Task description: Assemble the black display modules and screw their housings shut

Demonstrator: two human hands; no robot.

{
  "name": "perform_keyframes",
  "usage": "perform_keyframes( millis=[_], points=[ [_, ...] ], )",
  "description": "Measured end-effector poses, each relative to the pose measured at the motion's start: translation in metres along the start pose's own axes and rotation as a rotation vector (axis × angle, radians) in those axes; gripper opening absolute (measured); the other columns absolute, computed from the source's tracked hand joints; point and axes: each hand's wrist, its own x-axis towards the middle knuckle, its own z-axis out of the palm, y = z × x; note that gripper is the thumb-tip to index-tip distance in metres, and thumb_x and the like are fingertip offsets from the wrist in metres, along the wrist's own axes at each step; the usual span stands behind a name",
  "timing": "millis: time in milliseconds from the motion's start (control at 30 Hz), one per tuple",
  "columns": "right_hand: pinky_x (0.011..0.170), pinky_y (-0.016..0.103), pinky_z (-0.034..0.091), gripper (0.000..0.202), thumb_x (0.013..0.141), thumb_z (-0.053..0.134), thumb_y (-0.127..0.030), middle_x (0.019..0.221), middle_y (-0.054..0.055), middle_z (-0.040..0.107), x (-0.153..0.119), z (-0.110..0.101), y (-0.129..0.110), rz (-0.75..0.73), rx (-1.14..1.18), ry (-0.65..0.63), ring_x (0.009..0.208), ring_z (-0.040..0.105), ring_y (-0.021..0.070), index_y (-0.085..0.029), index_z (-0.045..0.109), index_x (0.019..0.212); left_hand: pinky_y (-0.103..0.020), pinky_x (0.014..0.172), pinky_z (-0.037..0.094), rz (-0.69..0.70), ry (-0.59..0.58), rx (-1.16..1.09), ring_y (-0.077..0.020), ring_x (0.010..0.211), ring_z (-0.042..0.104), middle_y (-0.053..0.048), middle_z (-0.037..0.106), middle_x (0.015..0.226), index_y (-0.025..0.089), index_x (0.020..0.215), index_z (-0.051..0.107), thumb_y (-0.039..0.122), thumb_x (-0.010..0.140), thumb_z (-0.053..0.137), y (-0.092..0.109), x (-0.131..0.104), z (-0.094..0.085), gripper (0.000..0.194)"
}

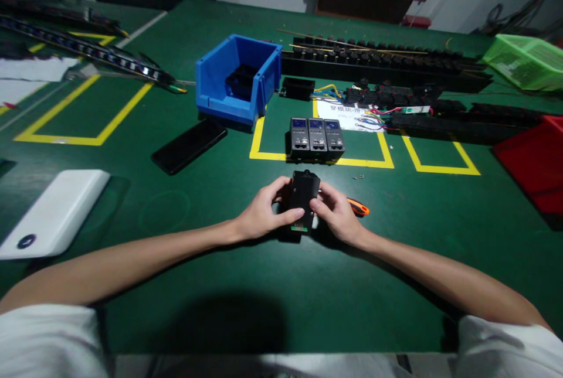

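Between my two hands is a black electronic module [303,197], a small box with a green terminal strip on its near end. My left hand [268,208] grips its left side, thumb across the top face. From the right, my right hand [336,209] holds the other side, thumb and fingers closed on the edge. An orange-and-black tool handle [359,207] pokes out beside my right hand; the rest of it is hidden. Just beyond, three similar modules [317,139] stand side by side. A few tiny screws [358,177] lie to their right.
A blue bin [226,105] with dark parts inside stands beyond a black phone [189,146]. On the left lies a white power bank [57,208]. Black rails with wires [396,96] stretch across the back. Red [534,161] and green [525,61] bins sit at the right.
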Motion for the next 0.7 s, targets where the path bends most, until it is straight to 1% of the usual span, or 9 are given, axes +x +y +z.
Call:
perform_keyframes(
  millis=[100,200,300,400,533,633,700],
  points=[
    [0.072,0.031,0.052,0.036,0.087,0.06,-0.051,0.08,0.001,0.066,0.0006,0.0003,0.001,-0.005,0.02,-0.019,0.079,0.064,0.019,-0.021,0.057,0.107,-0.031,0.086,0.053,0.006,0.006,-0.004,-0.0204,0.097,0.062,-0.007,0.061,0.107,0.017,0.118,0.05,0.036,0.08,0.07,0.0006,-0.0006,-0.0005,0.047],
    [0.073,0.032,0.053,0.04,0.087,0.062,-0.049,0.09,0.003,0.067,0.001,0.0008,0.0006,-0.04,0.055,-0.072,0.082,0.065,0.0189,-0.021,0.055,0.114,-0.032,0.087,0.053,0.019,0.005,-0.018,-0.0204,0.097,0.062,-0.006,0.06,0.107,0.017,0.117,0.049,0.036,0.079,0.07,0.0004,-0.001,-0.0012,0.047],
    [0.075,0.032,0.054,0.04,0.089,0.061,-0.045,0.093,0.004,0.066,0.0009,0.001,-0.0002,-0.061,0.07,-0.114,0.085,0.065,0.0185,-0.02,0.054,0.119,-0.032,0.088,0.052,0.034,-0.006,-0.017,-0.0209,0.1,0.061,-0.007,0.06,0.109,0.017,0.118,0.047,0.035,0.08,0.069,-0.0004,-0.0005,-0.0018,0.047],
    [0.075,0.032,0.055,0.039,0.09,0.059,-0.044,0.096,0.004,0.066,0.0001,0.0011,-0.0001,-0.06,0.069,-0.119,0.082,0.065,0.0173,-0.02,0.053,0.121,-0.033,0.089,0.051,0.04,-0.026,0.011,-0.0226,0.104,0.06,-0.008,0.059,0.112,0.018,0.121,0.047,0.036,0.08,0.069,-0.0009,0.0008,-0.0027,0.049],
    [0.077,0.034,0.055,0.042,0.089,0.06,-0.043,0.104,0.006,0.065,-0.0011,0.0015,0.0016,-0.068,0.073,-0.13,0.089,0.065,0.0186,-0.021,0.051,0.124,-0.033,0.091,0.051,0.055,-0.042,0.007,-0.0234,0.106,0.059,-0.008,0.059,0.115,0.018,0.124,0.047,0.035,0.077,0.072,-0.0005,0.0024,-0.0037,0.055],
    [0.077,0.033,0.055,0.043,0.09,0.06,-0.041,0.101,0.005,0.066,-0.0015,0.0023,0.0022,-0.059,0.081,-0.133,0.086,0.065,0.0176,-0.023,0.048,0.128,-0.034,0.092,0.051,0.051,-0.012,-0.022,-0.0231,0.106,0.06,-0.008,0.059,0.115,0.018,0.123,0.049,0.034,0.076,0.073,0.0001,0.0022,-0.0032,0.055],
    [0.075,0.032,0.055,0.044,0.091,0.059,-0.04,0.104,0.006,0.067,-0.0021,0.0024,-0.0001,-0.053,0.081,-0.128,0.087,0.066,0.0175,-0.023,0.045,0.13,-0.033,0.092,0.051,0.043,0.024,-0.059,-0.0223,0.106,0.06,-0.007,0.059,0.115,0.019,0.123,0.049,0.034,0.075,0.074,-0.0001,0.0017,-0.0026,0.056]
  ],
)
